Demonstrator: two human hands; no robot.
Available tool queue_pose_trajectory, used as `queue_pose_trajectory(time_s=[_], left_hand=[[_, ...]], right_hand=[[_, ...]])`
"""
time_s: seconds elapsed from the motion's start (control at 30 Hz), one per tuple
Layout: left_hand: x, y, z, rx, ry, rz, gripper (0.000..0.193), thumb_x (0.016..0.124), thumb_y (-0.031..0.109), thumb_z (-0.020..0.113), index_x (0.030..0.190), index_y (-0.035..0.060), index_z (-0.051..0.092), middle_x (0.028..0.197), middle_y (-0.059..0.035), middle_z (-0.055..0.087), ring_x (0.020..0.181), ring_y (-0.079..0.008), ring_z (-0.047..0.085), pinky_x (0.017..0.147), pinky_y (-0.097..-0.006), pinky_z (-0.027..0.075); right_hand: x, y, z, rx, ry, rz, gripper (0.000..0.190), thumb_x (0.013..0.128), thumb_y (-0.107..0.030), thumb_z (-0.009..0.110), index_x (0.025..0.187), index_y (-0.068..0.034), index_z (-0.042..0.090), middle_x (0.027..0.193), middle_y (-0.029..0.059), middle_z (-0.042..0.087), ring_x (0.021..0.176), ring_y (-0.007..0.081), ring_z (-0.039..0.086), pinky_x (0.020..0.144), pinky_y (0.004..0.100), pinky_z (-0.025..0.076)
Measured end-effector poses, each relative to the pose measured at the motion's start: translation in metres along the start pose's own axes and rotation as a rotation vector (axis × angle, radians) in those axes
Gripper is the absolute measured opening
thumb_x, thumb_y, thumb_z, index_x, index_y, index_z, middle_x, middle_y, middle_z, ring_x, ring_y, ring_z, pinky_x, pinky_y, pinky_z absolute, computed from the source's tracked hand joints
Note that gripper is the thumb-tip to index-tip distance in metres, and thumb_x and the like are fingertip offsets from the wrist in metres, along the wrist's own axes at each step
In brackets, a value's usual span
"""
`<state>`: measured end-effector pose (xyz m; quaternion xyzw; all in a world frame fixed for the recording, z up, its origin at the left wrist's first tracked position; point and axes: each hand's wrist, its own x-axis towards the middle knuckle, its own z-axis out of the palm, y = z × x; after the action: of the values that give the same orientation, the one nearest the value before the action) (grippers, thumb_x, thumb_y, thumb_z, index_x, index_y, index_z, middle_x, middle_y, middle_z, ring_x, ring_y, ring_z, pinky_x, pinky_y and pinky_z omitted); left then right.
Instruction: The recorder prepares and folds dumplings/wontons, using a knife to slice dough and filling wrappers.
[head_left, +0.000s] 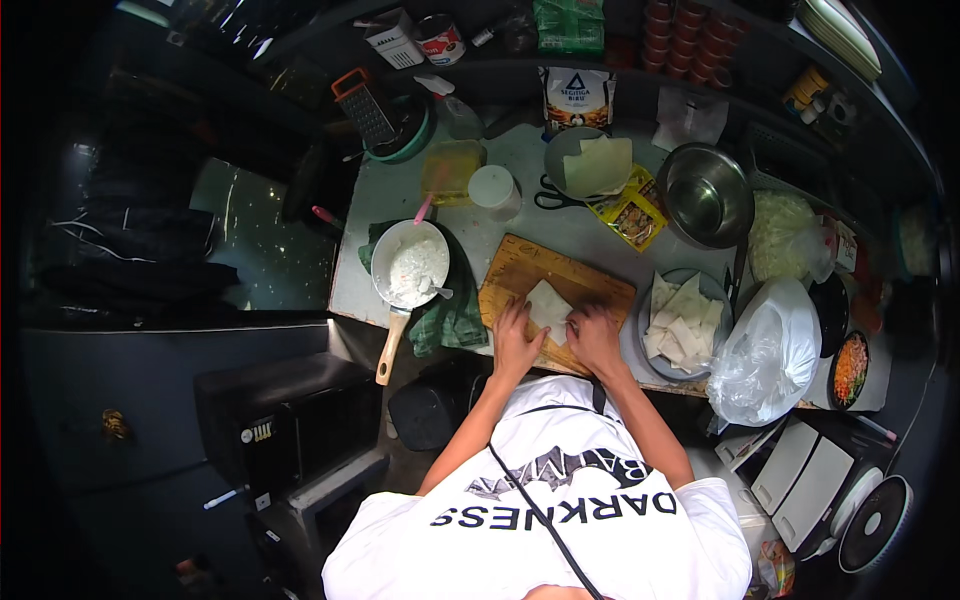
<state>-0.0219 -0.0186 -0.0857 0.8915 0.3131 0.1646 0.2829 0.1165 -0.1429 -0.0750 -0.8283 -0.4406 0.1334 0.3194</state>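
Note:
A pale square dough wrapper (549, 306) lies cornerwise on the wooden cutting board (517, 262). My left hand (514, 337) rests at its left edge, with the fingertips touching it. Two fingers and the thumb of my right hand (595, 337) pinch its right corner. To the right, a grey bowl (643, 330) holds several folded or stacked wrappers (684, 322). On the left stands a saucepan (380, 259) with a white mixture and a spoon in it. More square wrappers (600, 165) lie on a round grey plate behind the board.
Behind the board are a lidded white tub (495, 187), black-handled scissors (553, 196), a yellow packet (636, 217) and a steel bowl (705, 195). A green cloth (450, 319) lies under the saucepan. At right are a plastic bag (776, 345) and a dish of chopped vegetables (851, 367).

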Motion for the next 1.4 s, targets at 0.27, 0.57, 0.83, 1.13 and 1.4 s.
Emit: queue_pose_trajectory(time_s=[0.27, 0.57, 0.83, 1.13, 1.4], left_hand=[[-0.005, 0.001, 0.0, 0.085, -0.147, -0.003, 0.078, 0.076, 0.03, 0.079, 0.136, -0.0101, 0.047, 0.151, -0.025, 0.037, 0.144, -0.0425, 0.026, 0.113, -0.0534, 0.025], [-0.004, 0.001, -0.002, 0.053, -0.151, -0.012, 0.077, 0.077, 0.029, 0.078, 0.135, -0.0104, 0.047, 0.152, -0.0253, 0.036, 0.145, -0.0427, 0.025, 0.113, -0.0542, 0.025], [0.053, -0.006, 0.004, -0.195, -0.092, -0.047, 0.035, 0.084, 0.021, 0.07, 0.11, -0.0024, 0.069, 0.113, -0.0244, 0.063, 0.108, -0.0422, 0.058, 0.094, -0.044, 0.044], [0.104, -0.011, -0.002, -0.188, -0.482, -0.044, 0.017, 0.079, 0.013, 0.069, 0.089, 0.0006, 0.073, 0.079, -0.0172, 0.069, 0.073, -0.0321, 0.067, 0.069, -0.0397, 0.052], [0.102, -0.008, -0.008, -0.204, -0.586, -0.062, 0.019, 0.077, 0.011, 0.073, 0.092, -0.0009, 0.072, 0.075, -0.013, 0.068, 0.068, -0.0223, 0.065, 0.064, -0.0349, 0.05]], right_hand=[[0.016, 0.01, -0.009, 0.347, 0.084, 0.356, 0.02, 0.079, -0.014, 0.067, 0.089, 0.004, 0.072, 0.077, 0.0193, 0.071, 0.07, 0.0304, 0.071, 0.066, 0.0369, 0.054], [0.023, 0.047, -0.002, 0.478, 0.08, 0.574, 0.026, 0.084, -0.015, 0.068, 0.095, 0.008, 0.07, 0.069, 0.0152, 0.07, 0.053, 0.0195, 0.067, 0.053, 0.0314, 0.052], [0.021, 0.009, -0.03, 0.219, 0.002, 0.385, 0.037, 0.076, -0.023, 0.073, 0.101, 0.004, 0.072, 0.077, 0.0214, 0.069, 0.073, 0.035, 0.069, 0.07, 0.04, 0.054], [0.016, 0.018, -0.02, 0.324, 0.232, 0.417, 0.026, 0.078, -0.014, 0.069, 0.1, 0.002, 0.071, 0.071, 0.0187, 0.067, 0.068, 0.0361, 0.065, 0.067, 0.0427, 0.05], [-0.009, -0.001, -0.022, 0.205, 0.248, 0.317, 0.028, 0.072, -0.015, 0.076, 0.096, -0.002, 0.066, 0.087, 0.0156, 0.062, 0.081, 0.0345, 0.063, 0.071, 0.0416, 0.05]])
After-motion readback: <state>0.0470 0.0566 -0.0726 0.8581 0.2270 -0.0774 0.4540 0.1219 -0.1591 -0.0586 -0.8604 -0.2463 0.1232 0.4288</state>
